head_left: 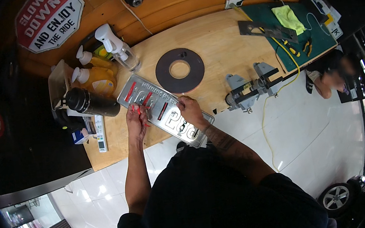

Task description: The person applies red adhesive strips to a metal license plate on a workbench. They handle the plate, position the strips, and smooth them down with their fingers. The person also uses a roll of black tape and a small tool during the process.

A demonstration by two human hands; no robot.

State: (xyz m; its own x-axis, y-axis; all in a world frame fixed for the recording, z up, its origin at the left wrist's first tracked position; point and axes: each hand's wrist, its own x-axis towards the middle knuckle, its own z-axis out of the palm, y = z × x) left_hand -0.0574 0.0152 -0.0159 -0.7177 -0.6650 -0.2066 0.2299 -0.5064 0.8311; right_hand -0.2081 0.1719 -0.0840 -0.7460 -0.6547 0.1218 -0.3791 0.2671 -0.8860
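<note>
A silver embossed licence plate [159, 103] is held tilted over the bench's front edge, with short strips stuck across it. Some strips show red, such as the red strip [130, 91] near its far end; another strip [162, 111] looks mostly black. My right hand [190, 111] grips the plate's right long edge. At the left edge, my left hand [135, 123] is closed, with thin red film [139, 111] pinched in its fingers and a bit dangling below. Beyond the plate, a large flat roll of dark tape [166, 77] lies on the bench.
The wooden bench [214, 37] carries a spray bottle [122, 53], yellow pump bottles [98, 81], a black flask [92, 102] and a white remote [101, 133] on the left. A grey clamp-like fixture [252, 88] sits at the right edge. A yellow cord [264, 126] trails to the floor. Another person [331, 78] is at far right.
</note>
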